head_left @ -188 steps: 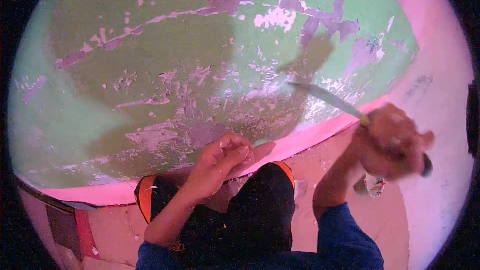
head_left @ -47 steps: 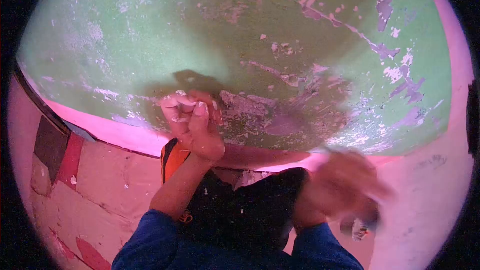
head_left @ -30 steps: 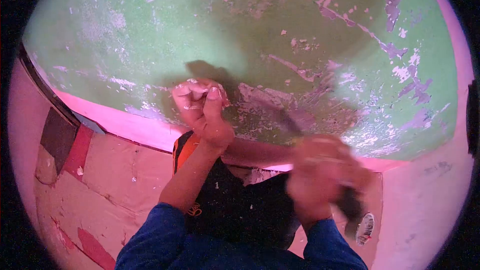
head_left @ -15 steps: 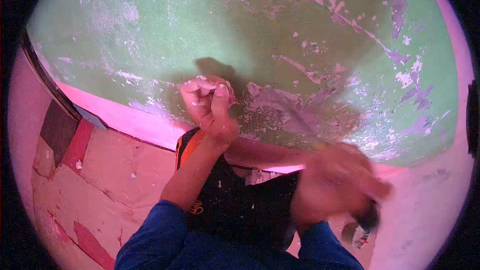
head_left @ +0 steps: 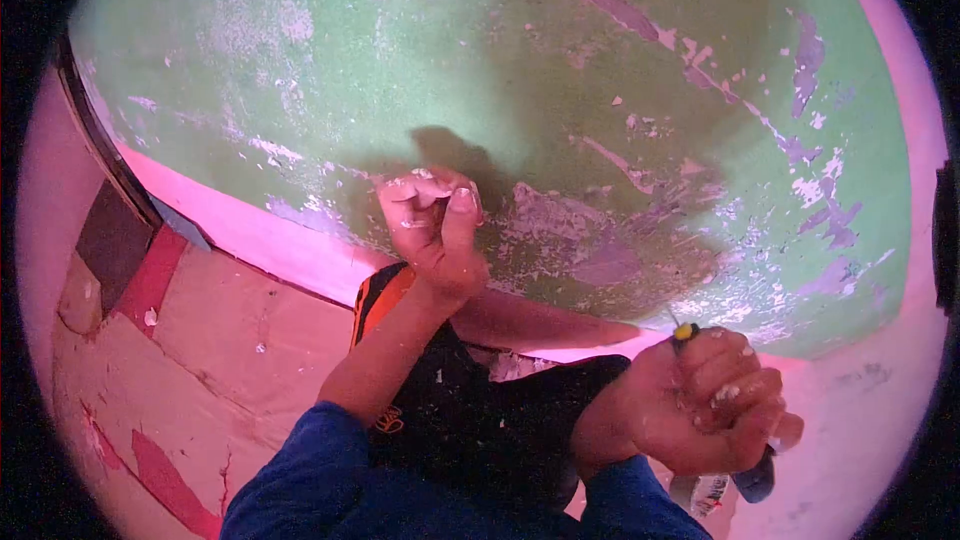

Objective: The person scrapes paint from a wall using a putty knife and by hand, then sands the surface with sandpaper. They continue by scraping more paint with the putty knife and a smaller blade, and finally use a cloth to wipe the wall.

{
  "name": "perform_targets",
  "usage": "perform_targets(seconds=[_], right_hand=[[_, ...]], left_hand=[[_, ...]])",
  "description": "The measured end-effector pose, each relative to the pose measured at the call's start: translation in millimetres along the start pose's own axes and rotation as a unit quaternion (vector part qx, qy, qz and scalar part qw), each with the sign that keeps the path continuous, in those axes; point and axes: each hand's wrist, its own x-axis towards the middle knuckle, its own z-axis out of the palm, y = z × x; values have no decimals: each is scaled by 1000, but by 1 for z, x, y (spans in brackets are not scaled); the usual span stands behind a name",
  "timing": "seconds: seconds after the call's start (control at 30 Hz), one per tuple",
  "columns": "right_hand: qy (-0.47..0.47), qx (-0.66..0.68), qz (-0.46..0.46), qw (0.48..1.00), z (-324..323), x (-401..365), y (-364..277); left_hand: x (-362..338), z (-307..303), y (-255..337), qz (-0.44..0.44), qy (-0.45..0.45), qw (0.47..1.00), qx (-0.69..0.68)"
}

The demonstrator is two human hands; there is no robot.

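Note:
My left hand (head_left: 432, 225) is loosely curled close in front of the green wall (head_left: 400, 70), palm side toward me, thumb bent near the fingertips. White flecks stick to its fingers, and no object shows in them. Lower right, my right hand (head_left: 715, 400) is wrapped round a black-and-yellow-handled tool (head_left: 684, 332). A thin metal part of it points up toward the wall's lower edge; the dark handle end sticks out beneath the fist. The metal is too slim here to tell the tool's exact kind. Paint on the wall is scraped and flaking, with purplish patches (head_left: 550, 220) exposed.
A pink band (head_left: 250, 220) runs along the wall's foot. Stained sheeting (head_left: 260, 330) covers the floor at left, beside a dark wooden edge (head_left: 105, 145). My bent leg in black shorts (head_left: 490, 430) is between my arms. A pale wall (head_left: 850, 410) stands at right.
My right hand, blurred before, has turned and now shows clearly, with the tool's tip pointing up. The left hand keeps its curled shape. The whole view has shifted slightly.

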Motion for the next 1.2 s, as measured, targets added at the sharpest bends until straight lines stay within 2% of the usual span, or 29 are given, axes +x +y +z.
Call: perform_targets(seconds=[0.03, 0.07, 0.1, 0.13, 0.17, 0.2, 0.23, 0.27, 0.3, 0.33, 0.37, 0.4, 0.43, 0.47, 0.5, 0.53, 0.57, 0.63, 0.67, 0.7, 0.73, 0.77, 0.83, 0.87, 0.97, 1.03, 1.07, 1.13, 1.2], right_hand=[[-307, -248, 196, 898, 7, 28, -11], [-548, -444, 352, 615, 9, 40, -18], [-444, -444, 162, 761, -40, -22, 11], [-440, -446, 163, 762, -61, -47, 17], [-111, -158, 240, 951, -74, -62, 25], [235, 172, 278, 915, -80, -69, 27], [196, 193, 275, 921, -85, -66, 15], [161, 215, 273, 924, -93, -55, 0], [114, 136, 224, 958, -99, -46, -7], [66, 58, 167, 982, -101, -40, -11], [87, 85, 148, 981, -96, -37, -18], [110, 110, 128, 979, -90, -36, -23], [132, 44, 82, 987, -82, -42, -25], [133, 48, 92, 986, -71, -48, -25], [174, 35, 85, 980, -56, -53, -24], [213, 22, 77, 974, -44, -59, -23], [170, 93, 114, 974, -44, -73, -22], [118, 93, 144, 978, -36, -87, -21], [64, 87, 165, 980, -33, -91, -19], [17, 97, 163, 982, -37, -93, -18], [14, 109, 164, 980, -44, -95, -17], [14, 107, 185, 977, -53, -97, -17], [27, 98, 219, 970, -64, -100, -15], [28, 109, 222, 969, -68, -102, -15], [100, 44, 275, 955, -70, -107, -10], [79, 58, 289, 952, -72, -105, -10], [55, 72, 302, 949, -73, -103, -12], [69, 53, 296, 951, -68, -100, -17], [80, 42, 285, 954, -68, -98, -18]], left_hand=[[-2, 1, 3, -34, 6, 999, 0], [-3, 2, 6, -69, 8, 998, -3], [-2, -1, 7, -73, 1, 997, -5], [0, -8, 6, 52, -91, 977, 184], [4, -13, 3, 180, -168, 898, 364], [2, -9, 9, 147, -204, 872, 421], [-9, -3, 19, 107, -237, 837, 481], [-31, -6, 16, 22, -337, 829, 447], [-52, -14, 14, -64, -428, 807, 402], [-63, -22, 25, -53, -505, 793, 336], [-72, -26, 37, -44, -579, 771, 263], [-78, -28, 52, -87, -551, 800, 219], [-80, -28, 69, -129, -520, 826, 173], [-86, -27, 82, -134, -517, 825, 183], [-91, -25, 91, -293, -407, 856, 129], [-96, -25, 97, -436, -277, 853, 68], [-100, -30, 92, -484, -188, 855, 11], [-74, -53, 78, -415, -90, 899, 107], [-47, -69, 75, -354, -109, 890, 264], [-14, -74, 70, -299, -24, 938, 173], [4, -108, 46, -113, -37, 926, 358], [34, -126, 36, -36, -33, 855, 517], [66, -159, -6, -51, -9, 823, 565], [60, -164, -19, 41, -37, 803, 594], [35, -168, -2, 74, -93, 811, 573], [28, -193, 23, 67, -245, 794, 553], [40, -188, 24, 45, -79, 851, 517], [65, -178, 29, 45, 15, 848, 529], [78, -177, 22, 49, 16, 851, 522]])
